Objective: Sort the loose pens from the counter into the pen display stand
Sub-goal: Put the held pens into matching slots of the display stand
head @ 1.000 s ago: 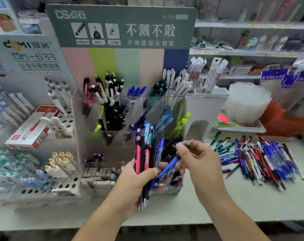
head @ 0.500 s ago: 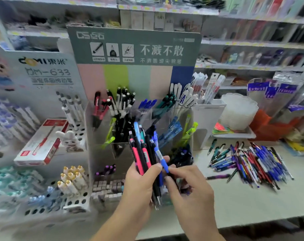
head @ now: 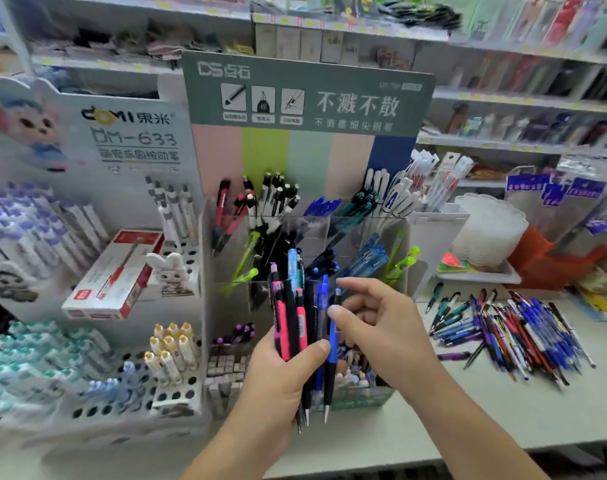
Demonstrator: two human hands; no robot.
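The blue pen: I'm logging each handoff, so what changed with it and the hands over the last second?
The right hand held the blue pen slanted, apart from the bundle, then brought it upright against the bundle of pens, where its thumb now touches it. The left hand gripped the bundle throughout. The loose pens stayed on the counter.

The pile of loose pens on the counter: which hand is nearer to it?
Right. The right hand is beside the pile of loose pens; the left hand, holding a bunch of pens, is farther.
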